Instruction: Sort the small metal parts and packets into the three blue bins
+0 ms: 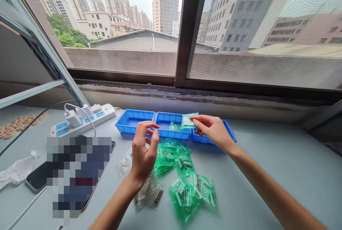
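My right hand (213, 128) pinches a small greenish plastic bag (189, 120) between thumb and fingers, above the join of the middle and right blue trays. My left hand (144, 151) is raised with curled fingers apart and nothing in them, in front of the left blue tray (125, 127). Small clear packets (175, 126) lie in the middle blue tray (168, 133). The right blue tray (233, 134) is partly hidden behind my right hand. Below the hands lie several green bags (184, 196) of screws and pale plugs. Clear bags (145, 194) with brownish metal pieces lie partly under my left forearm.
A white power strip (104, 113) with plugs and cables stands left of the trays. Two phone-like devices, one a dark phone (37, 178), lie at left, partly pixelated. Crumpled plastic (20, 171) and small wooden pieces (21, 125) lie farther left. A window frame (184, 45) rises behind the table.
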The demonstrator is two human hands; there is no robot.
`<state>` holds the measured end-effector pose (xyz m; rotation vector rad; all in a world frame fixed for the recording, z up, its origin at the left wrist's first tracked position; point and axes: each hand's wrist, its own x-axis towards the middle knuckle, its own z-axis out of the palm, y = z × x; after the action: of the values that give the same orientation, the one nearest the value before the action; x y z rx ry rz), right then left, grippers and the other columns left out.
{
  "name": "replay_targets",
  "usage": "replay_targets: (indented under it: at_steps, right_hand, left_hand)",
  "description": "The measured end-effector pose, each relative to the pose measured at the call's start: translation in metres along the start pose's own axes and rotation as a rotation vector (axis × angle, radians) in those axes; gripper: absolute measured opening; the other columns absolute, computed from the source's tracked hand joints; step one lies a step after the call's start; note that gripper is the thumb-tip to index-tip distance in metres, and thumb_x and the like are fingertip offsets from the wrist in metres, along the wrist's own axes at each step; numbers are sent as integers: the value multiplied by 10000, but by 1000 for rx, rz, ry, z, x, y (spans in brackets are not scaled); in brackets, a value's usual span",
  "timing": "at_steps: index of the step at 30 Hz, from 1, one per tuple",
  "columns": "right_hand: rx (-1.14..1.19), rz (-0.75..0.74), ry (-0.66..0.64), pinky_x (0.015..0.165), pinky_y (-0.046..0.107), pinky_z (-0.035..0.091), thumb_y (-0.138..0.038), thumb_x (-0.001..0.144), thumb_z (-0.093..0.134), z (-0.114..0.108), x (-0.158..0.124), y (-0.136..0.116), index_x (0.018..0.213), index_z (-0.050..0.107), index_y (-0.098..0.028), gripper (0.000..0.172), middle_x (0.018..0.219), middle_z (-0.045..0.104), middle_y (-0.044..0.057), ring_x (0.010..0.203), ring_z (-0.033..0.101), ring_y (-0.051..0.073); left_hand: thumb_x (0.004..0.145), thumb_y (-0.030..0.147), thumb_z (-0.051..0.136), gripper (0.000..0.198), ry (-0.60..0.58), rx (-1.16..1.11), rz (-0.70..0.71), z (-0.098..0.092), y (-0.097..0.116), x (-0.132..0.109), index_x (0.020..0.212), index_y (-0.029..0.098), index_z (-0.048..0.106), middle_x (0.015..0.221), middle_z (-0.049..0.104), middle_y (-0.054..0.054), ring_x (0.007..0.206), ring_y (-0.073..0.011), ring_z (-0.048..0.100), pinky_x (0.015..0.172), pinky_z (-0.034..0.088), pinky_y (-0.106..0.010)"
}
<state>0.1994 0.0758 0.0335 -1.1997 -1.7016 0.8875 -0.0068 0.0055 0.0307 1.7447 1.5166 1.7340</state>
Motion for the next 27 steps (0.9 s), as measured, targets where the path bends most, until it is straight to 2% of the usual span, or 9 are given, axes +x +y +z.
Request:
replay_targets:
  at_steps: [6,8,10,12,14,16,20,23,27]
  right_hand:
    - [-293,-155,-46,589,317,522,-401,821,564,8,4,15,1017,749,-187,344,849,736,78,688,663,211]
    - [-403,-190,-11,674,349,538,-346,816,584,10,2,16,1008,753,-183,304,1034,728,116,781,681,232]
    - [-483,-223,29,704,353,540,-301,822,586,10,-1,12,988,754,-192,260,1194,676,124,773,682,213]
    - [-524,-254,2,656,320,533,-276,843,578,8,-5,5,970,749,-215,222,1165,689,92,681,665,171]
    - [-553,-285,-106,605,284,516,-258,852,590,8,-11,-3,941,742,-232,178,1019,731,48,644,653,155]
    - [-570,-330,-265,643,276,525,-241,840,625,11,-18,-9,963,730,-238,161,959,738,25,729,676,172]
    - [-605,-384,-485,804,301,539,-151,802,653,28,-27,-6,1188,650,-206,390,1182,687,65,1039,658,224]
    - [-690,-356,-496,773,300,541,-92,811,611,41,-28,3,1247,616,-203,450,1202,682,73,1039,667,236]
    - [-698,-381,-387,656,261,506,-117,862,567,42,-24,9,1044,712,-226,257,1005,746,36,854,708,204]
  left_hand:
    - [867,230,479,125,-32,9,57,1,2,-1,857,198,599,896,574,-23,645,-93,553,464,451,-173]
    - [866,214,479,119,-43,22,90,2,3,-2,857,197,596,890,573,-19,636,-86,556,457,446,-165]
    - [865,200,478,114,-52,38,125,3,3,-3,852,194,591,891,571,-16,615,-76,553,438,433,-158]
    - [864,191,478,111,-58,52,148,3,2,-3,850,191,588,897,571,-16,597,-69,548,429,428,-155]
    - [864,189,477,111,-60,65,154,3,2,-3,847,189,587,901,572,-18,592,-67,546,430,431,-156]
    - [864,191,475,111,-61,76,150,3,2,-2,843,188,584,897,574,-19,595,-70,548,432,435,-158]
    - [865,192,474,107,-51,85,153,2,2,-1,845,189,580,884,574,-17,594,-72,549,430,435,-158]
    - [865,173,473,107,-50,78,162,2,2,-1,852,187,578,892,570,-15,585,-63,545,432,435,-153]
    - [860,156,477,103,-54,76,176,3,1,-1,851,189,574,889,567,-9,565,-53,536,427,426,-148]
